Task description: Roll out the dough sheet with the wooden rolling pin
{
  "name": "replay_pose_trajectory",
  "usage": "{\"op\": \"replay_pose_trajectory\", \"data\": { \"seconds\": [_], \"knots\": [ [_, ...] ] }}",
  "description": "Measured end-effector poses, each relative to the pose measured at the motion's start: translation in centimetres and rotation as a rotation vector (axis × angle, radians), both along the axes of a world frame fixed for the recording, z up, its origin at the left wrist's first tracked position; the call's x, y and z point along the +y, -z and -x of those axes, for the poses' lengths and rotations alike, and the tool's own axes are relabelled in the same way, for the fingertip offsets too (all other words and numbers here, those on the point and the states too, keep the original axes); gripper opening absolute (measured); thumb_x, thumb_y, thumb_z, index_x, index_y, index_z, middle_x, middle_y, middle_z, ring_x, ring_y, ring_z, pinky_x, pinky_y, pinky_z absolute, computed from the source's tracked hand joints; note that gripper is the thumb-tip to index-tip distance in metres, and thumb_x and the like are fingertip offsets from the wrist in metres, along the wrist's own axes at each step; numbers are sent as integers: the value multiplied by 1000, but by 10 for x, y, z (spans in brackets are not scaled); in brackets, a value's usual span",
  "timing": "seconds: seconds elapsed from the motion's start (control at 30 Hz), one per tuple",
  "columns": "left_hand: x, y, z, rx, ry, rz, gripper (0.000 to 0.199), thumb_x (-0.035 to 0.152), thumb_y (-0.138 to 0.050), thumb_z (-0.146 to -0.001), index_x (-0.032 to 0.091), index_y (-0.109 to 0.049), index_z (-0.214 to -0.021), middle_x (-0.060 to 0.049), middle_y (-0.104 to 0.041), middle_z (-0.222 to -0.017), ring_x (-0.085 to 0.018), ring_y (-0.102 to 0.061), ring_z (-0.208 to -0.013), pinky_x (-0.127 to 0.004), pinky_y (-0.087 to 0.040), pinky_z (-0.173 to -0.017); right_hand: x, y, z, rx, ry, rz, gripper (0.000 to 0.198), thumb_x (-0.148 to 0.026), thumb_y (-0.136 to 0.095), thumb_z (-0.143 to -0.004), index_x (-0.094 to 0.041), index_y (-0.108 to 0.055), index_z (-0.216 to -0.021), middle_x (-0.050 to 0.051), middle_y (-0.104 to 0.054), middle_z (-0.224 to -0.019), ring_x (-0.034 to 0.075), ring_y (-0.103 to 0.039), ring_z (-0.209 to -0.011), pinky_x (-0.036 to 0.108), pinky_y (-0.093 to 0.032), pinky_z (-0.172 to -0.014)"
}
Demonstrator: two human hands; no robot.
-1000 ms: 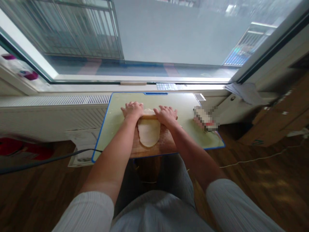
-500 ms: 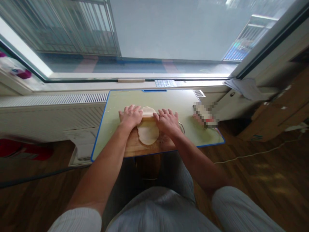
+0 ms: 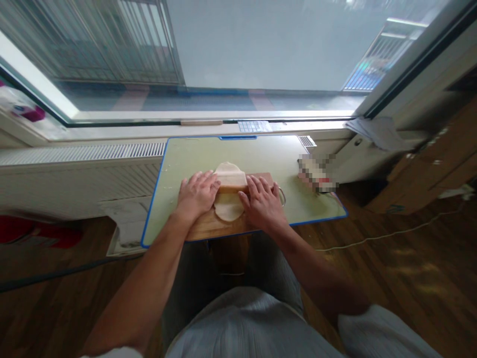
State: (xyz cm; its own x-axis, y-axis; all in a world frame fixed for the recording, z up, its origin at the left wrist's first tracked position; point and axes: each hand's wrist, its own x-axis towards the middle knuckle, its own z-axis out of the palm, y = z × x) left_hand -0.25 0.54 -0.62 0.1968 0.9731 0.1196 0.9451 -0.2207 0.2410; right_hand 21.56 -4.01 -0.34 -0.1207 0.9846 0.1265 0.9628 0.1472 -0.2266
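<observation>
A flat sheet of pale dough [image 3: 229,208] lies on a wooden cutting board [image 3: 208,227]. Across its middle rests a wooden rolling pin [image 3: 233,189], with dough showing both beyond it and on my side. My left hand [image 3: 198,195] is over the pin's left end, fingers bent around it. Over the right end is my right hand [image 3: 264,201], its thumb on the near side and its fingers reaching forward. Both ends of the pin are hidden under the hands.
The cutting board lies on a pale green, blue-rimmed board [image 3: 179,154]. A metal ring handle [image 3: 283,196] sticks out by my right hand. A blurred-out object [image 3: 316,174] lies at the right edge. Behind are a radiator [image 3: 93,154] and a window sill [image 3: 149,132].
Both hands have drawn the rolling pin toward me over the dough. More of the dough's far part and of the wooden board's far right corner now shows.
</observation>
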Motion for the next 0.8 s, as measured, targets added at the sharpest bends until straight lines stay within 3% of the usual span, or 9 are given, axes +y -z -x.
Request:
{"op": "replay_pose_trajectory", "data": {
  "seconds": [0.3,0.8],
  "knots": [
    [-32,8,8,-61,34,-59,58,50,-32,-113,27,-57,-160,-5,-57,-167,-31,-45,-157,-58,-35,-129,-29,17,-4,14,-33,-76,67,-54,-38,-115,-16,-42,-170,11,-43,-175,34,-30,-165,60,-6,-136],
    [-82,18,8,-90,0,-120,59,52,-33,-113,30,-52,-164,-4,-49,-172,-32,-39,-163,-64,-31,-132,-72,42,-7,20,-73,-226,73,-55,-48,-111,-17,-36,-172,12,-39,-177,33,-22,-169,62,-7,-136]
  ]
}}
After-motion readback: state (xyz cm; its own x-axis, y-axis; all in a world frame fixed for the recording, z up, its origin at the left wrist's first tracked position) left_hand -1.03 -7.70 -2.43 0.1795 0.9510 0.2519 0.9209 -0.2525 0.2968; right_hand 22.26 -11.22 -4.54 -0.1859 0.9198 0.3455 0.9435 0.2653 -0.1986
